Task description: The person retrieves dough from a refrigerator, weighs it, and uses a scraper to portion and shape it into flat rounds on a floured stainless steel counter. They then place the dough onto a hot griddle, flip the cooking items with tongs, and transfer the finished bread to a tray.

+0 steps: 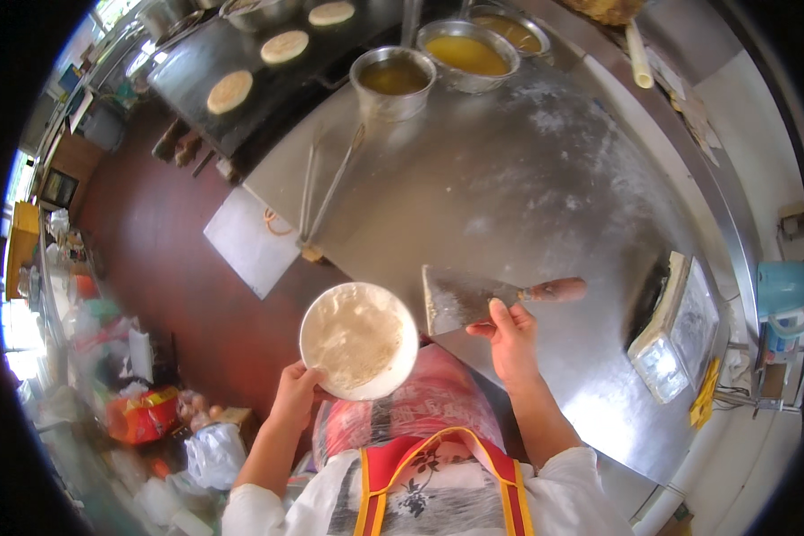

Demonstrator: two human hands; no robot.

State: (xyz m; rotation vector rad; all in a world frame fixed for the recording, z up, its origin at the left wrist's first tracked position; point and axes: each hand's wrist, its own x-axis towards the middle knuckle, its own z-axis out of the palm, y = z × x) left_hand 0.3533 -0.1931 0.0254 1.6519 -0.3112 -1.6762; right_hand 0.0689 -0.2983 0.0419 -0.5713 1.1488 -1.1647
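Note:
My left hand (299,390) grips the lower left rim of a round white bowl (360,340), which holds a thin layer of pale flour-like matter. To its right, over the edge of the steel worktop (482,221), my right hand (511,335) has its thumb and fingers on the blade of a wide dough scraper (469,299). The scraper's wooden handle points right, and pale residue lines its left edge. Bowl and scraper are apart. Farther ahead on the worktop, metal tongs (335,184) lie near the left edge.
Round flatbreads (230,92) lie on a dark griddle (181,74) at the upper left. Metal pots of yellowish liquid (393,80) stand at the worktop's far end. A scale-like device (677,328) is at the right. Plastic bags (216,455) and eggs (201,410) lie at the lower left.

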